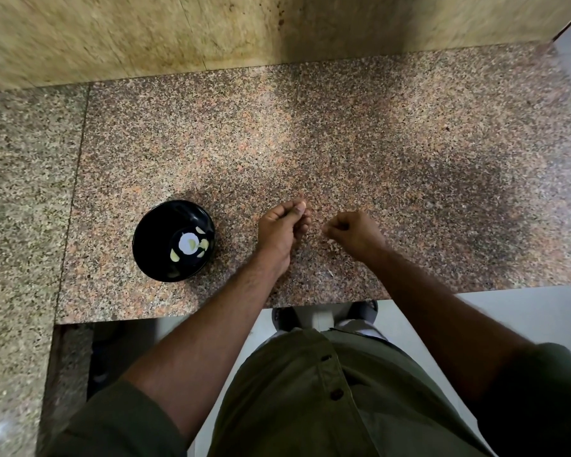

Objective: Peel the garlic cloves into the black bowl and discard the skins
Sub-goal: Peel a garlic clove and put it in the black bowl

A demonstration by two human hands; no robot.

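Head view: both hands, left hand point(282, 225) and right hand point(350, 230), curl as if pinching something unseen, so bits might scatter right of the black bowl point(173, 240).

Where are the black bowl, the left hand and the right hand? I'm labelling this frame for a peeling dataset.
black bowl point(145, 237): head view, on the bare inner wall at its left.
left hand point(279, 225): head view, on the back of the hand.
right hand point(356, 230): head view, on the back of the curled hand.

Dim warm light, soft shadows on the countertop point(376, 143), blurred, wide-angle-bent edges.
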